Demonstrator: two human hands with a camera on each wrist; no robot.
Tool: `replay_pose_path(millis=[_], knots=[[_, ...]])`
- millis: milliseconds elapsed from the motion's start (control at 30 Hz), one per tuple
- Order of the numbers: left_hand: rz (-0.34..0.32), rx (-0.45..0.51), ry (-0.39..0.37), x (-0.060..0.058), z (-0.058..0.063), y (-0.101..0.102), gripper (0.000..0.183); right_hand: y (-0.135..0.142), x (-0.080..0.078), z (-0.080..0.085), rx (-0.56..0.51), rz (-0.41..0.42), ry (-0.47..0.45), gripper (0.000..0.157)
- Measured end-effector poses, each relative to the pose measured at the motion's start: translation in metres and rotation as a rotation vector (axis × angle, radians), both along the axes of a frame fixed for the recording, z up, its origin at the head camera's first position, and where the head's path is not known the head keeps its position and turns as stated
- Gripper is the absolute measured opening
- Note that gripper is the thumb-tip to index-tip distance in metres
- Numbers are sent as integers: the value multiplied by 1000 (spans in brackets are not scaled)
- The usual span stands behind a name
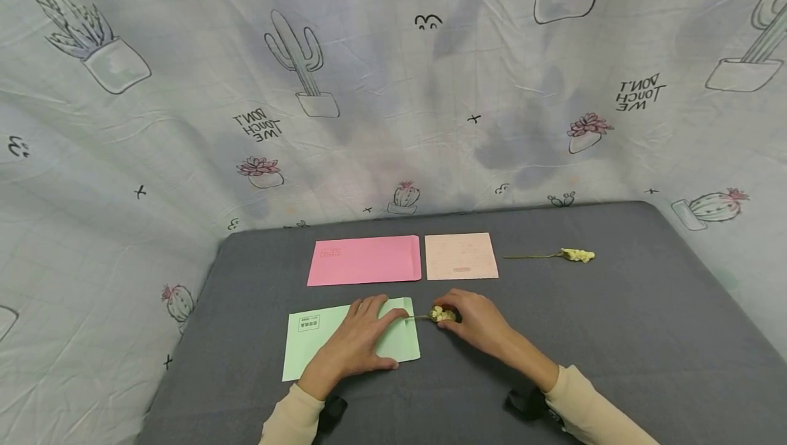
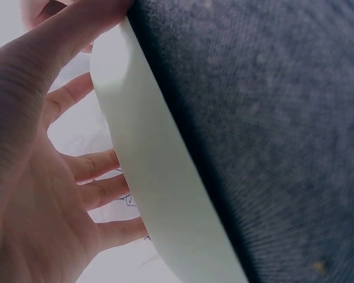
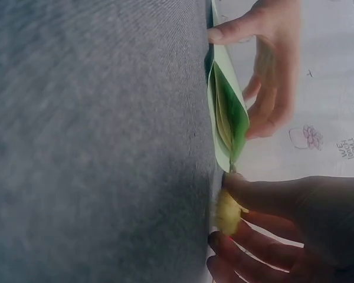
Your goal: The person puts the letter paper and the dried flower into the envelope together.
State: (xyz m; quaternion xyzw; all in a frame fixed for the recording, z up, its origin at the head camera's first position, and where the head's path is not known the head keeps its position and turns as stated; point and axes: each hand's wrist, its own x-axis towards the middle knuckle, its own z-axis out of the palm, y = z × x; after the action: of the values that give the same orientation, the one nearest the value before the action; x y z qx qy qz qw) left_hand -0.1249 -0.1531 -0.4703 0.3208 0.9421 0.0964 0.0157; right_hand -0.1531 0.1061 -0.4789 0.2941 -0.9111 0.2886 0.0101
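My left hand [image 1: 355,344] spreads over the light green envelope [image 1: 398,342], fingertips on its upper face and thumb by its near edge. In the right wrist view the envelope's mouth [image 3: 229,115] gapes, with paler layers of paper inside. My right hand [image 1: 482,323] pinches a small dried yellow flower [image 1: 441,314] by its head, just right of that mouth. The thin stem [image 1: 421,316] points left and overlaps the envelope's right end, close to the left index fingertip. In the left wrist view the spread fingers [image 2: 97,162] meet the envelope's edge.
Behind the hands lie a pink envelope [image 1: 365,260] and a peach card [image 1: 461,257]. A second yellow flower [image 1: 576,255] with a long stem lies at the back right. All rest on a dark grey table [image 1: 615,335], with a printed cactus curtain [image 1: 381,76] hanging behind it.
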Motion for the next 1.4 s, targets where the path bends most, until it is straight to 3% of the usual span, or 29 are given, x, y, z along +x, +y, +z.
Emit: replay_pose_path(millis=[333, 500, 967, 1400], knots=[[2, 7, 11, 0, 0, 1, 79, 19, -3, -2, 33, -2, 8, 41], [6, 10, 6, 0, 1, 1, 79, 21, -5, -3, 5, 13, 11, 35], [3, 8, 16, 0, 0, 2, 79, 9, -9, -6, 9, 42, 25, 16], [-4, -3, 19, 2, 0, 0, 80, -11, -5, -5, 18, 85, -6, 18]])
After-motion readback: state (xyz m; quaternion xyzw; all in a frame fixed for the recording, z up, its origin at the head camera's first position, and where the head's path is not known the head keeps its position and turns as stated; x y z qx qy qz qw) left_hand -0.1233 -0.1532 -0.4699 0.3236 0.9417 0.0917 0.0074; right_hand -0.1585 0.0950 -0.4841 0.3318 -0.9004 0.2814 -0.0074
